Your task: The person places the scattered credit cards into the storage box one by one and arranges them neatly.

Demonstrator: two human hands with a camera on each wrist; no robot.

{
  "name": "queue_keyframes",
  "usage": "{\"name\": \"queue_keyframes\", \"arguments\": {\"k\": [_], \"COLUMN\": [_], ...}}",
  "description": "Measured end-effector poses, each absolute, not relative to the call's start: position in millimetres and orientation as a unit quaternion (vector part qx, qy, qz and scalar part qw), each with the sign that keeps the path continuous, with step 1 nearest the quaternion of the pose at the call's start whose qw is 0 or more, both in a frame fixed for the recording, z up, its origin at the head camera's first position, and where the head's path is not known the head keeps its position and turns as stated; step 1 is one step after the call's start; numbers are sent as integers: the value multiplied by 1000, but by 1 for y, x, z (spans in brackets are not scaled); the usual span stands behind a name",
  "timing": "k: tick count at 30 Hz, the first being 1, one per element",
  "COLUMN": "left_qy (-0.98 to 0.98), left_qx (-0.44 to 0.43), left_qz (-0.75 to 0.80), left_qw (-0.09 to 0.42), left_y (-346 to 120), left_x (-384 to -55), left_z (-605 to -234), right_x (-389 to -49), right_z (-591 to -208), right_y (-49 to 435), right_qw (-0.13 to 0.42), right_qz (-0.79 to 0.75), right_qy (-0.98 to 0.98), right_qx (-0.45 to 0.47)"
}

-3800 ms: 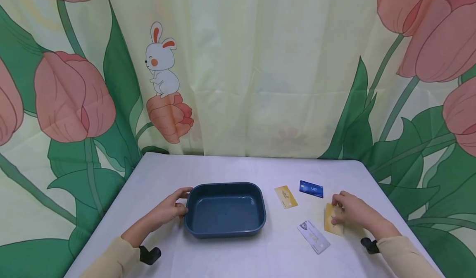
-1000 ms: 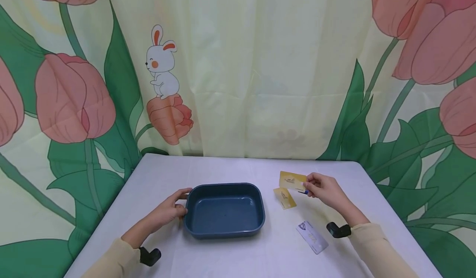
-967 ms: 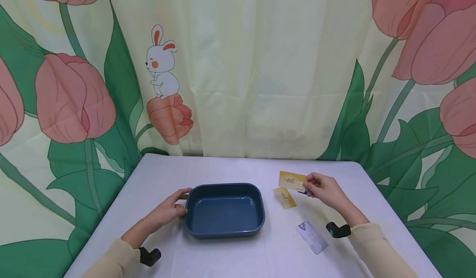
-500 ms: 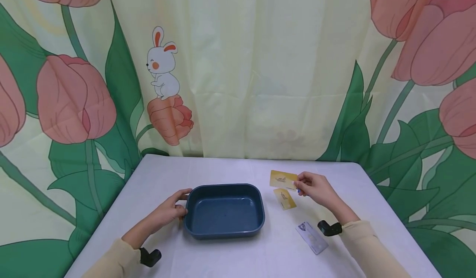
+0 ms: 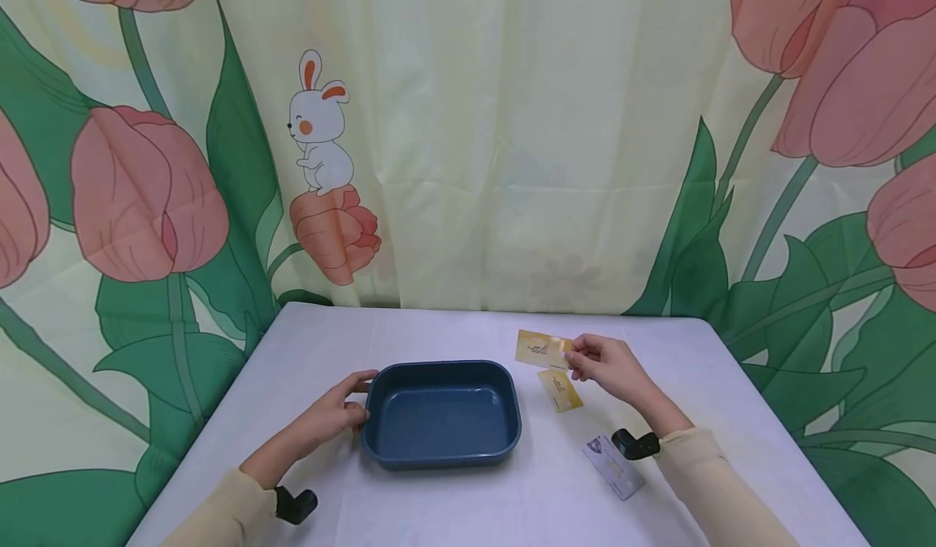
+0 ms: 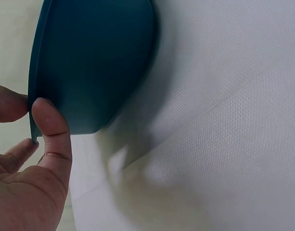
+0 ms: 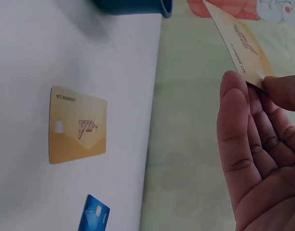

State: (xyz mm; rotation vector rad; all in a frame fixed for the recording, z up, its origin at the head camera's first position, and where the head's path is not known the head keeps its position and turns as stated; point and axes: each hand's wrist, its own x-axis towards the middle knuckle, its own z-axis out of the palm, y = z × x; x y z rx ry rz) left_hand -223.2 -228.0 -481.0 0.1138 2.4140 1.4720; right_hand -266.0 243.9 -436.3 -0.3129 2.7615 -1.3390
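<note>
My right hand [image 5: 608, 368] pinches a gold VIP card [image 5: 539, 349] by one end, between thumb and fingers, raised above the table. The right wrist view shows the held card [image 7: 238, 43] tilted. Below it a second gold VIP card [image 5: 560, 391] lies flat. My left hand [image 5: 329, 414] grips the left rim of a dark blue rectangular basin [image 5: 442, 462]; the left wrist view has the thumb [image 6: 51, 120] against the outer wall. Nearer the front lies a silver card [image 5: 613, 467]. A blue card [image 7: 94, 214] shows in the right wrist view; my right hand hides it from the head camera.
A white cloth covers the table [image 5: 439, 514]. Behind it hangs a curtain [image 5: 453, 165] printed with tulips and a rabbit. A black wrist camera [image 5: 634, 444] on my right arm hangs just beside the silver card.
My right hand first picked up the gold card at the right, then carried it leftward past the blue card and over the other gold card. My left hand has stayed on the basin.
</note>
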Motion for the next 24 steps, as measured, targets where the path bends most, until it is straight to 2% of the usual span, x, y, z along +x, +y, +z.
{"name": "queue_keyframes", "arguments": {"k": [24], "left_qy": [836], "left_qx": [32], "left_qz": [524], "left_qw": [158], "left_y": [-228], "left_x": [-224], "left_z": [-483], "right_x": [-266], "right_z": [-439], "right_y": [239], "right_qw": [27], "right_qz": [-513], "right_qy": [853], "right_qx": [-89]}}
